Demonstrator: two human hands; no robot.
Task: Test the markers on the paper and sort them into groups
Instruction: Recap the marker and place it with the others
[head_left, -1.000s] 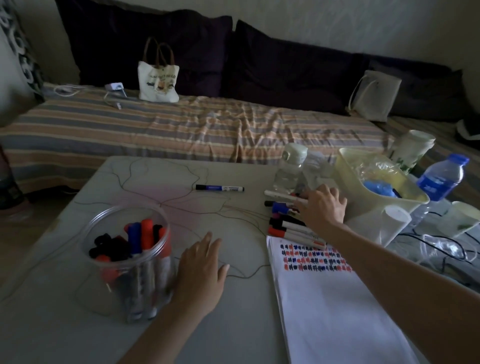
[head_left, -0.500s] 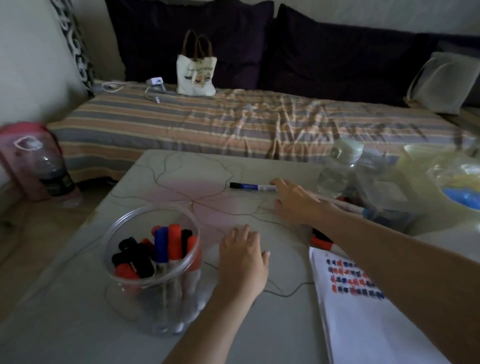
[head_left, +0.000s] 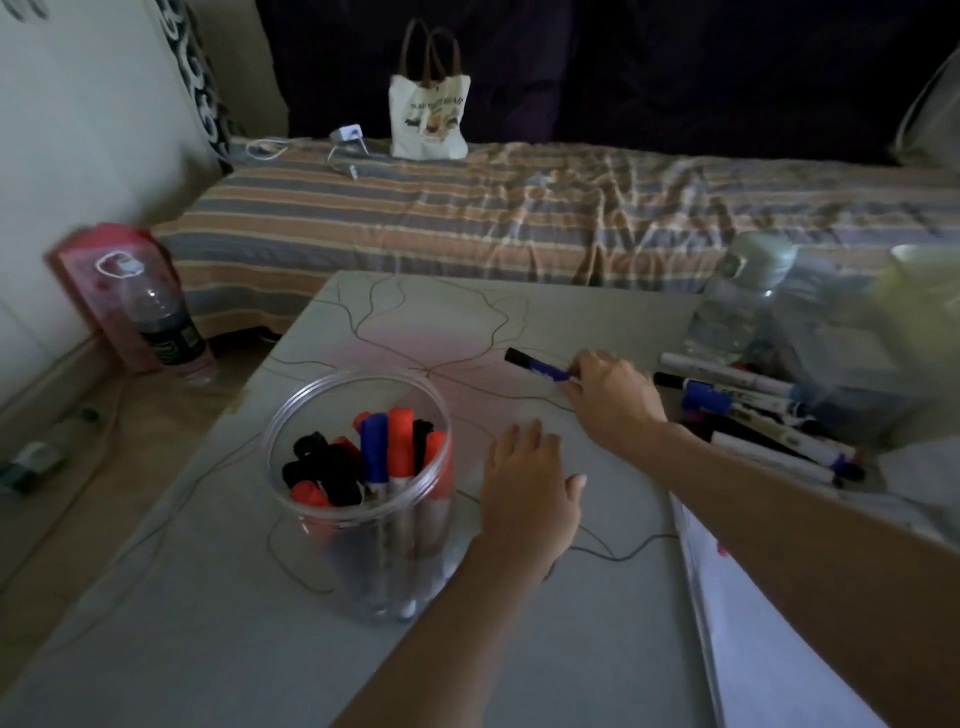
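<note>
Blue marker (head_left: 540, 368), label unreadable, pinched by right hand (head_left: 613, 397); left hand (head_left: 527, 488) spread flat.

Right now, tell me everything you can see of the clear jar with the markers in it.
The clear jar looks like plastic, round and wide-mouthed, with no lid on. It stands upright on the grey table, near its left side. Inside, markers stand packed together, caps up: black, red-orange and one blue. The left hand lies flat on the table just right of the jar; whether it touches the wall is unclear.
</note>
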